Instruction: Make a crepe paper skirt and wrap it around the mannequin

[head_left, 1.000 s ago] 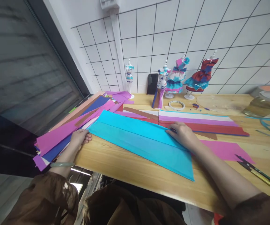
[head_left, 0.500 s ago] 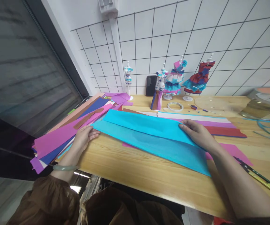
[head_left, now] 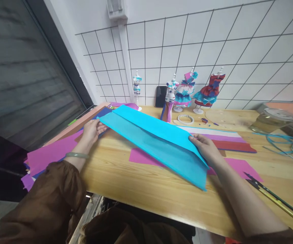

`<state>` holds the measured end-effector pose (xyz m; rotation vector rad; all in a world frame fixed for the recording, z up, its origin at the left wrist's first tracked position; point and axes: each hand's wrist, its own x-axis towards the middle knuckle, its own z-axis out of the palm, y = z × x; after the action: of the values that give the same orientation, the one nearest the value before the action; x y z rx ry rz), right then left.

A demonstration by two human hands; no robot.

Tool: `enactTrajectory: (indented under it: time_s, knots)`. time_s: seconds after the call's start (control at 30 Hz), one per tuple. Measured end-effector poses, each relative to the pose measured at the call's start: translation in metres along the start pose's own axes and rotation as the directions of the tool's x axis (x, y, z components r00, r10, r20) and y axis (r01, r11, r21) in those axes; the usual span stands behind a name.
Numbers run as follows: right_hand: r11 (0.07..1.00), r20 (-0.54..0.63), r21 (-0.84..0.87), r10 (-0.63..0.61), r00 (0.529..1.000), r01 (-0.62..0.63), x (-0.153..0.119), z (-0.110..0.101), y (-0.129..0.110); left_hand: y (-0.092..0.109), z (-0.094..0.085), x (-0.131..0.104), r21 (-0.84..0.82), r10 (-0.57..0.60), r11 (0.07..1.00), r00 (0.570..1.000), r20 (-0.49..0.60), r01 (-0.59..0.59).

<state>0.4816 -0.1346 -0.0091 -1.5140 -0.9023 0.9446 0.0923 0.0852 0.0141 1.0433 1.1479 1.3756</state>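
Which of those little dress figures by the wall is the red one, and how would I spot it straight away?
Look along the wire-grid wall at the back of the wooden table, where small dressed mannequins stand in a row. The red dress mannequin is farthest right; its neighbours wear mostly white, blue and pink.

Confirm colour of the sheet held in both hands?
Bright turquoise blue sheet, plain, clearest in the head view.

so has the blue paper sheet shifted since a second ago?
Yes. The blue paper sheet has gone left and back, off the striped paper; its left end now overlaps the paper stack at the table's edge.
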Motion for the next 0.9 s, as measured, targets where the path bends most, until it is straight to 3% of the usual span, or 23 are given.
enactTrajectory:
  time_s: [0.1, 0.3, 0.47, 0.67, 0.8, 0.9]
  knots:
    - [1.0, -0.005, 0.002, 0.026, 1.0, -0.026, -0.001, 0.009, 0.003, 0.0, 0.007, 0.017, 0.013, -0.009, 1.0, 1.0, -0.016, 0.009]
    - [0.995, -0.016, -0.073, -0.077, 0.997, 0.075, 0.001, 0.025, 0.017, -0.012, 0.026, 0.027, 0.026, -0.085, 0.996, 0.996, 0.023, 0.085]
    - [0.988, -0.012, -0.124, -0.093, 0.996, 0.09, 0.003, 0.032, 0.025, -0.035, 0.047, 0.0, 0.143, -0.285, 0.955, 0.938, 0.199, 0.26]
    - [0.961, 0.017, -0.255, -0.103, 0.995, 0.104, -0.001, 0.037, 0.023, -0.044, 0.068, -0.043, 0.371, -0.433, 0.873, 0.852, 0.294, 0.316]
    - [0.885, 0.065, -0.425, -0.178, 0.982, 0.189, -0.002, 0.036, 0.024, -0.044, 0.076, -0.059, 0.48, -0.497, 0.815, 0.817, 0.293, 0.324]
    - [0.755, 0.086, -0.593, -0.287, 0.954, 0.28, -0.003, 0.033, 0.023, -0.046, 0.077, -0.063, 0.517, -0.526, 0.792, 0.794, 0.305, 0.326]
